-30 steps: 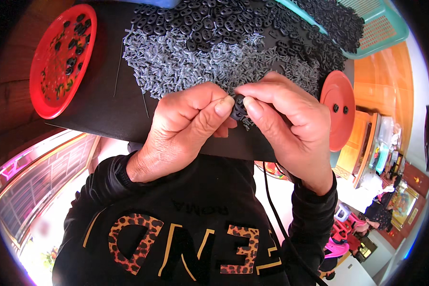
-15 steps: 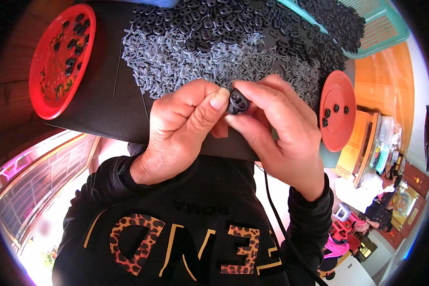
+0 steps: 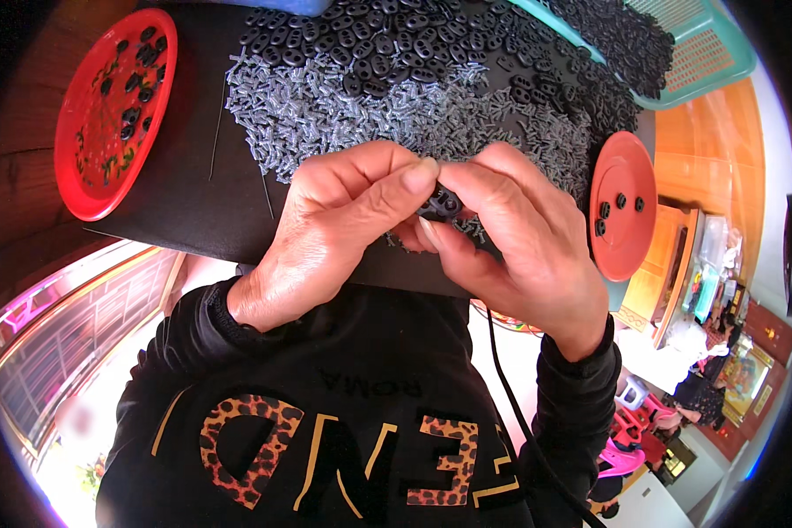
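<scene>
Two Hands Close on a Small Black Piece

A small black piece (image 3: 443,204) sits between a person's two bare hands, on the near side of a heap of grey spring-like bits (image 3: 326,110). Its holed face is turned up toward the camera; fingers cover its ends, so which way its long axis runs cannot be told.

The left hand (image 3: 324,220) is pinched tight, thumb pressed at the piece's upper edge, tip to tip with the opposite forefinger. The right hand (image 3: 537,238) grips too, its thumb and forefinger parted only by about the piece's width, forefinger above and thumb below.

Loose black oval pieces (image 3: 356,35) lie spread along the heap's far side. To the heap's left stands a bright red plate (image 3: 72,132) holding scattered black parts (image 3: 132,82); to its right, a paler red plate (image 3: 623,251) bears four more (image 3: 620,201). A teal basket (image 3: 702,63) stands beyond the heap's far right.
</scene>
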{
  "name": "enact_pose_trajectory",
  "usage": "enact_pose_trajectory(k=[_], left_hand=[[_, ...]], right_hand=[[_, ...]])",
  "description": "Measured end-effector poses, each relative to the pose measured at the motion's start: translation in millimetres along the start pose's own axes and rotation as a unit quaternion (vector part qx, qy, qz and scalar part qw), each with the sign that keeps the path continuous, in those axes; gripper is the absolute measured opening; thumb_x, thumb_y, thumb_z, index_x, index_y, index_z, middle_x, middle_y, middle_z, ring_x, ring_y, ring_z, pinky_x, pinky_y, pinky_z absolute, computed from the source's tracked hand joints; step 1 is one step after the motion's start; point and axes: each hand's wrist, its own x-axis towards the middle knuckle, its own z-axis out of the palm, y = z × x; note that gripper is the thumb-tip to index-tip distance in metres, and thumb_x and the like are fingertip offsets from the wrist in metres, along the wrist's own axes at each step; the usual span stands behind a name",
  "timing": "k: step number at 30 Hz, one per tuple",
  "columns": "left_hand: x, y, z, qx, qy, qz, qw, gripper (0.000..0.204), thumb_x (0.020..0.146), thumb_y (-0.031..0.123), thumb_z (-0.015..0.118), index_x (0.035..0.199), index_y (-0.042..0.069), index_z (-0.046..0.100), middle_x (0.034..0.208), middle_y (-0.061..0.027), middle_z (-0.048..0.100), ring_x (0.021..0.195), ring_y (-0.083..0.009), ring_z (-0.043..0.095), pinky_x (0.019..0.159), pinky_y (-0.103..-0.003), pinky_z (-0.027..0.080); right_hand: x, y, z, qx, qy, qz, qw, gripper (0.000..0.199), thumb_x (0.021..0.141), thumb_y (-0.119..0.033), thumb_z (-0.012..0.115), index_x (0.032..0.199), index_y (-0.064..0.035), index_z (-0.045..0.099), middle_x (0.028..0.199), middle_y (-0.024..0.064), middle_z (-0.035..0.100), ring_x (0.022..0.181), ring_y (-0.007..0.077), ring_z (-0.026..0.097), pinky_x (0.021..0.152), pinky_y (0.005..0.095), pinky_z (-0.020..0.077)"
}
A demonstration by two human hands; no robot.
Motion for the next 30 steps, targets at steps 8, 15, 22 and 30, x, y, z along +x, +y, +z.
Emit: enact_pose_trajectory(k=[8,15,22,30], left_hand=[[0,-3,7,-0.044,0.048,0.005,0.998,0.018,0.095,0.014,0.053,0.084,0.004,0.062,0.071,0.0068,0.053,0.069,-0.0004,0.044,0.063,-0.018,0.037],[7,-6,4,-0.039,0.016,0.008,0.999,0.015,0.095,0.014,0.055,0.090,0.001,0.063,0.077,0.0032,0.058,0.071,-0.0032,0.052,0.066,-0.018,0.042],[5,-9,1,-0.066,-0.017,0.036,0.997,0.013,0.095,0.011,0.051,0.096,0.002,0.061,0.085,0.0007,0.060,0.077,-0.0039,0.050,0.072,-0.020,0.041],[4,-3,6,-0.023,0.010,0.015,1.000,0.013,0.095,0.010,0.051,0.095,0.001,0.060,0.084,0.0012,0.059,0.075,-0.0029,0.049,0.069,-0.019,0.039]], right_hand=[[3,-5,7,-0.075,0.025,0.011,0.997,0.048,0.062,-0.004,0.080,0.104,0.0030,0.057,0.081,0.0118,0.056,0.062,0.0234,0.055,0.051,0.0307,0.0448],[0,1,7,-0.048,0.038,0.001,0.998,0.043,0.065,-0.001,0.076,0.103,0.0033,0.057,0.081,0.0127,0.056,0.062,0.0252,0.056,0.051,0.0316,0.0449],[-1,-2,14,-0.063,0.071,0.006,0.995,0.042,0.064,0.003,0.073,0.103,0.0039,0.056,0.081,0.0139,0.057,0.062,0.0259,0.056,0.050,0.0324,0.0456],[-2,-3,12,-0.067,0.066,0.009,0.996,0.040,0.065,0.004,0.072,0.102,0.0038,0.056,0.081,0.0143,0.057,0.061,0.0261,0.056,0.050,0.0327,0.0456]])
